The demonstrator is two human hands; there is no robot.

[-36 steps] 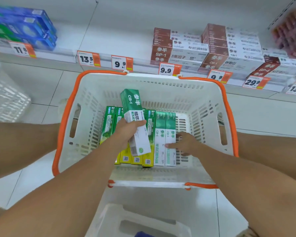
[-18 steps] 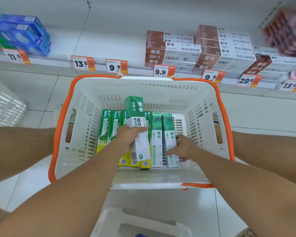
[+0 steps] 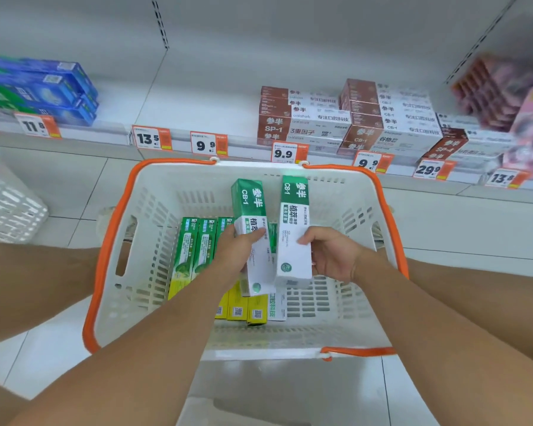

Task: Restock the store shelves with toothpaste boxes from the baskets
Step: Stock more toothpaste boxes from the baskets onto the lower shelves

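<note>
The shelf (image 3: 197, 96) runs across in front of you, above and beyond the white basket (image 3: 154, 241), with bare space over the 9.9 tags. Each of your hands grips one green-and-white CB-1 box over the basket: left hand (image 3: 237, 256) holds the left box (image 3: 249, 207), right hand (image 3: 333, 256) holds the right box (image 3: 294, 229). Both long axes already point toward the shelf, so the carry looks like a forward lift. More boxes (image 3: 191, 256) lie in the basket.

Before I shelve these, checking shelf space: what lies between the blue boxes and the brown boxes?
In the head view, the shelf between the blue boxes and brown boxes is bare; only price tags line its edge.
</note>
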